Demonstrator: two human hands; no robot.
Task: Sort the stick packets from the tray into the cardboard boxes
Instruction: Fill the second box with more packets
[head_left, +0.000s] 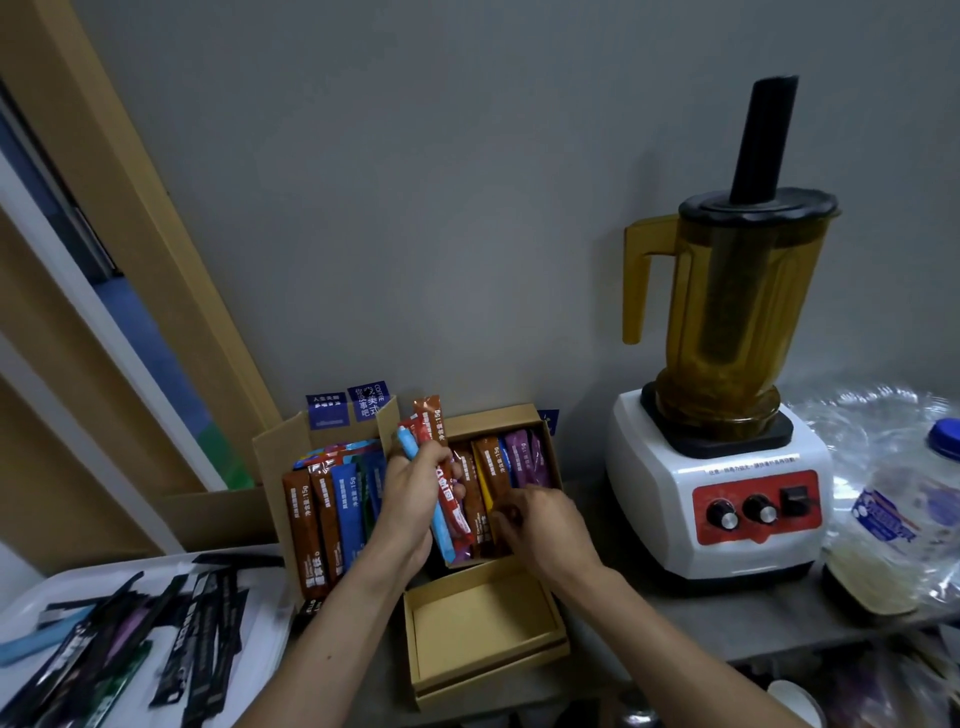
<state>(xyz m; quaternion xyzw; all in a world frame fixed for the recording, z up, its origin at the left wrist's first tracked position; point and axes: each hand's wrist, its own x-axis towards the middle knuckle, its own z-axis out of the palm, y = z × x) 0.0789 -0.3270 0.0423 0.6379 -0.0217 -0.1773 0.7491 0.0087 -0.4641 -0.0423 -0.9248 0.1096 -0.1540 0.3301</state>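
Note:
My left hand (413, 493) grips a bunch of stick packets (435, 467), light blue, red and brown, held upright over the gap between two cardboard boxes. The left box (270, 452) holds brown, blue and green packets standing on end. The right box (540, 421) holds brown, yellow and purple packets. My right hand (540, 525) reaches into the right box, its fingers curled among the brown packets there; whether it pinches one is unclear. A white tray (249, 629) at the lower left carries several dark packets and a light blue one (36, 642).
An empty cardboard lid (550, 613) lies in front of the right box. A white blender with an amber jug (727, 483) stands to the right, next to crinkled plastic wrap and a bottle (904, 509). A grey wall is behind; a wooden frame is at the left.

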